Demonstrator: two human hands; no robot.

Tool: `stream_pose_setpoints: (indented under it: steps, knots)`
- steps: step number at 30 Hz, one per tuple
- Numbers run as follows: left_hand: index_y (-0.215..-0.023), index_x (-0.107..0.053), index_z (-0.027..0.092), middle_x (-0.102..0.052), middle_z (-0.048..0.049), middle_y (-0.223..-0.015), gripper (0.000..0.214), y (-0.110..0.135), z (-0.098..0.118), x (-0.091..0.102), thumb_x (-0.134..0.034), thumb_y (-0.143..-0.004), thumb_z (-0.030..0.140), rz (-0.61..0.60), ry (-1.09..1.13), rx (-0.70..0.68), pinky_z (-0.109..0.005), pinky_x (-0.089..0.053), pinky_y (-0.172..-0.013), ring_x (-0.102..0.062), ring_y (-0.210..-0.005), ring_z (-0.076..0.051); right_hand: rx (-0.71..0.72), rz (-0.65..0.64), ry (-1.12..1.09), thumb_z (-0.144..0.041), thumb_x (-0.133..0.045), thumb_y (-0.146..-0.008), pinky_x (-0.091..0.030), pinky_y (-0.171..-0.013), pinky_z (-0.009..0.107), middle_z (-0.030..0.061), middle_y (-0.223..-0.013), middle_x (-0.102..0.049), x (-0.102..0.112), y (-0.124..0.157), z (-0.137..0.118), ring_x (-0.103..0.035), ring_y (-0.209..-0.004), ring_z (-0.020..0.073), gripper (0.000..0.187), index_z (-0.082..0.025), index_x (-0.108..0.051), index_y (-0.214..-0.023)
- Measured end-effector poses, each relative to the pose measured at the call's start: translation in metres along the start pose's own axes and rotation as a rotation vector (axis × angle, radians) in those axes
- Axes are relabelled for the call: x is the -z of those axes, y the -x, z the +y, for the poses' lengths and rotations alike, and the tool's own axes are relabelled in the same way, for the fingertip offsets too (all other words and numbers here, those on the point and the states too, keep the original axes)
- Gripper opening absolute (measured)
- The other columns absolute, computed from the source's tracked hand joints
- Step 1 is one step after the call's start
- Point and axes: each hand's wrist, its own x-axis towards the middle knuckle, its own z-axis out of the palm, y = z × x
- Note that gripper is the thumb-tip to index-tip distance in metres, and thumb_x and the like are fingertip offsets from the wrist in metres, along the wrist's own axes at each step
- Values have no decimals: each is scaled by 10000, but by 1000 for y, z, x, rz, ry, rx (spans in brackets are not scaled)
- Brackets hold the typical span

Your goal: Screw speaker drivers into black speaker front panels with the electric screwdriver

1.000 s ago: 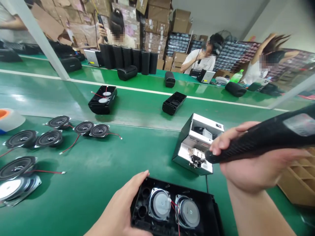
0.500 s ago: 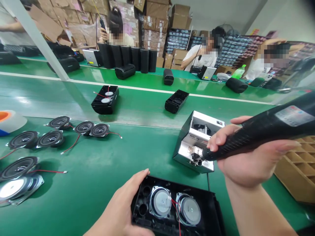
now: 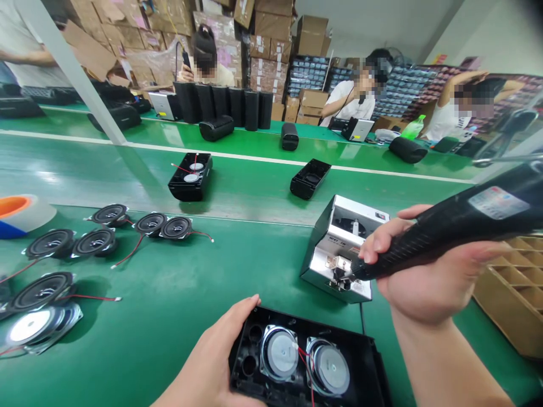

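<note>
Screwdriver (image 3: 449, 229) slightly steeper, tip (image 3: 361, 270) down-left

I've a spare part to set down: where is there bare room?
Widest: the green bench between the loose speaker drivers and the screw feeder, beyond the left hand. Another: the green strip behind, between two open black housings. Crowded: the left side, among the drivers, and the screw feeder's front, where the right hand holds an electric screwdriver.

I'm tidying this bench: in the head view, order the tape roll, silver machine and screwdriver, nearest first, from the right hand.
1. Screwdriver: in the right hand.
2. Silver machine: just left of it.
3. Tape roll: far left.
</note>
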Motion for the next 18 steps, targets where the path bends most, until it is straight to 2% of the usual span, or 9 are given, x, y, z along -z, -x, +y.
stream_pose_setpoints:
  steps: [5,10,18]
  knots:
    - [-1726,-223,499,-491,-120,-1722,1328,2,-4,-2,-742,-617,1013,7,7,4,-685,-481,-1222,-556,-1508,-475,16,-19,22,-941,-508,-923,-434,-422,350,-28,-632,-597,0,1,4,-543,-464,214,730,-248,-630,-1116]
    - [-1739,-258,437,-502,-149,-1710,1371,1,-5,-3,-789,-600,985,21,6,-19,-658,-484,-1233,-574,-1489,-484,-5,-2,-9,-905,-514,-956,-436,-433,345,-19,-656,-606,1,1,6,-540,-485,209,722,-246,-660,-1210]
    - [-1723,-223,490,-503,-120,-1714,1317,1,-1,0,-752,-631,1000,7,-11,-8,-669,-496,-1212,-571,-1501,-457,-28,4,-14,-948,-515,-909,-429,-394,337,-34,-602,-604,5,4,-3,-522,-429,205,764,-250,-641,-1191]
